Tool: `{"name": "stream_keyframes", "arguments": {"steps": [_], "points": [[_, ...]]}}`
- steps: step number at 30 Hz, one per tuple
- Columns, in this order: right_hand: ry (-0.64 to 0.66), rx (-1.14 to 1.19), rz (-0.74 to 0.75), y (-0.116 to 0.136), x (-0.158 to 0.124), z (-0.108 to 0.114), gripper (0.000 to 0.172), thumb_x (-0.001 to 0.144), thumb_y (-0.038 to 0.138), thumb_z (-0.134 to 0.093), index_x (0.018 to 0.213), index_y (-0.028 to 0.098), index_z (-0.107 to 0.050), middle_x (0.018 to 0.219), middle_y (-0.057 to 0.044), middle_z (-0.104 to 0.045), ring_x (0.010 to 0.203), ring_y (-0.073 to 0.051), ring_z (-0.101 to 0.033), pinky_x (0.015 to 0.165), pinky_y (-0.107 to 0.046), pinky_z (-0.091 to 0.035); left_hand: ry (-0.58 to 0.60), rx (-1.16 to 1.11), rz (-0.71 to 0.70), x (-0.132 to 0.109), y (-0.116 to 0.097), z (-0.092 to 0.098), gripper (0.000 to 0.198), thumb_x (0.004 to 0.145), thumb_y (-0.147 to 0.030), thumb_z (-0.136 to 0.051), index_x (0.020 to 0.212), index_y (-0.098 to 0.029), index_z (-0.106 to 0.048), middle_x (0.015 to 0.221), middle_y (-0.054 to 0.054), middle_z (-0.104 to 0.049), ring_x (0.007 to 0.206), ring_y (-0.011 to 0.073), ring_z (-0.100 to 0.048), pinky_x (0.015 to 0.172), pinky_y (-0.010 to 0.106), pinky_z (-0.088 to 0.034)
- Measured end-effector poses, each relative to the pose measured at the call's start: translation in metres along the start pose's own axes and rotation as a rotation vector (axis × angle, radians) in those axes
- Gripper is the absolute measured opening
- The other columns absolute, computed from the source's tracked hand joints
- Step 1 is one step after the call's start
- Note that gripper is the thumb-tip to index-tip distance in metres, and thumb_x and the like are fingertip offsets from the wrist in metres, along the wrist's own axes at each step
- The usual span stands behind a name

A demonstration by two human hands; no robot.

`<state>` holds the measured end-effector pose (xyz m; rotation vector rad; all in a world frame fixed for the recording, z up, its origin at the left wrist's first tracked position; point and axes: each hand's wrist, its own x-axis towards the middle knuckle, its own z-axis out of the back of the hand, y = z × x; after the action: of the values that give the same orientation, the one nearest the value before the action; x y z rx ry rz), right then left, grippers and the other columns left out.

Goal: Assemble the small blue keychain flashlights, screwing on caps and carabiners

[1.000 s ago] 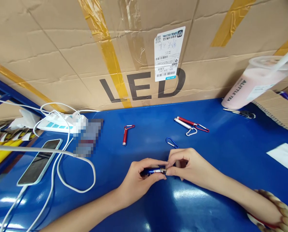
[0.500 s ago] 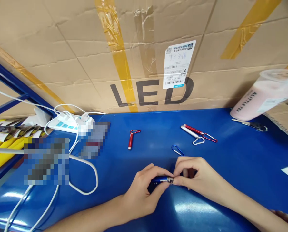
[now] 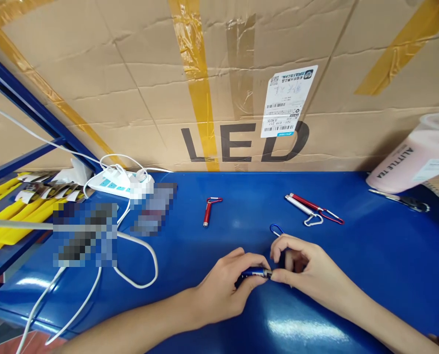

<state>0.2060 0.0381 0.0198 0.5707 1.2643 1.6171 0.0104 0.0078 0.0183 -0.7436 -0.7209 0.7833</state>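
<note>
My left hand (image 3: pixel 231 282) is closed round a small blue cylinder (image 3: pixel 254 272), its labelled, dark-tipped end pointing right. The thumb of my right hand (image 3: pixel 307 265) touches or nearly touches that end; its other fingers are curled, and whether they hold anything is hidden. A blue carabiner (image 3: pixel 276 229) shows just behind my right hand. Further back lie a short red penlight with a red clip (image 3: pixel 207 214), a silver penlight (image 3: pixel 298 202) and a longer red penlight (image 3: pixel 307 200), the last two side by side with their clips to the right.
A large cardboard box (image 3: pixel 138 88) stands along the back of the blue table (image 3: pixel 190 241). At left are a white power strip (image 3: pixel 112 183), white cables and blurred items. At right stand a pink drink cup (image 3: pixel 403 162) and keys (image 3: pixel 414 203). Yellow packets (image 3: pixel 27 216) lie far left.
The whole view has shifted, so things on the table appear further right. My right index finger has lifted away from the cylinder's end, while my left hand keeps its hold.
</note>
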Motion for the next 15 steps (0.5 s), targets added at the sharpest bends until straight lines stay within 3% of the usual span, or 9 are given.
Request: {"name": "stream_keyframes", "arguments": {"steps": [6,10,15], "points": [[-0.055,-0.017,0.179,0.0014,-0.0025,-0.0022,0.025,0.076,0.035,-0.068,0.072,0.014,-0.056,0.083,-0.002,-0.055,0.049,-0.003,-0.043,0.046,-0.017,-0.035,0.052,-0.017,0.048,-0.0006,0.0018,0.0001,0.014,0.093,-0.016,-0.042,0.101,-0.017,-0.054,0.089,0.004,-0.062,0.077,0.0144,-0.053,0.073,0.023,-0.043],[-0.154,-0.098,0.421,0.0012,-0.0045,-0.0024,0.024,0.082,0.039,-0.065,0.079,0.015,-0.064,0.085,-0.004,-0.056,0.050,-0.003,-0.047,0.047,-0.017,-0.039,0.039,-0.049,0.069,-0.0015,0.0039,-0.0017,0.013,0.094,-0.015,-0.042,0.101,-0.017,-0.052,0.089,0.003,-0.060,0.080,0.0131,-0.054,0.075,0.021,-0.043],[-0.226,-0.271,0.664,-0.0002,-0.0070,0.0016,0.013,0.085,0.030,-0.063,0.084,0.018,-0.070,0.086,-0.003,-0.058,0.054,-0.003,-0.051,0.051,-0.016,-0.043,0.045,-0.074,0.075,-0.0008,0.0042,-0.0019,0.013,0.094,-0.014,-0.041,0.100,-0.017,-0.051,0.090,0.003,-0.059,0.080,0.0124,-0.055,0.075,0.021,-0.043]]}}
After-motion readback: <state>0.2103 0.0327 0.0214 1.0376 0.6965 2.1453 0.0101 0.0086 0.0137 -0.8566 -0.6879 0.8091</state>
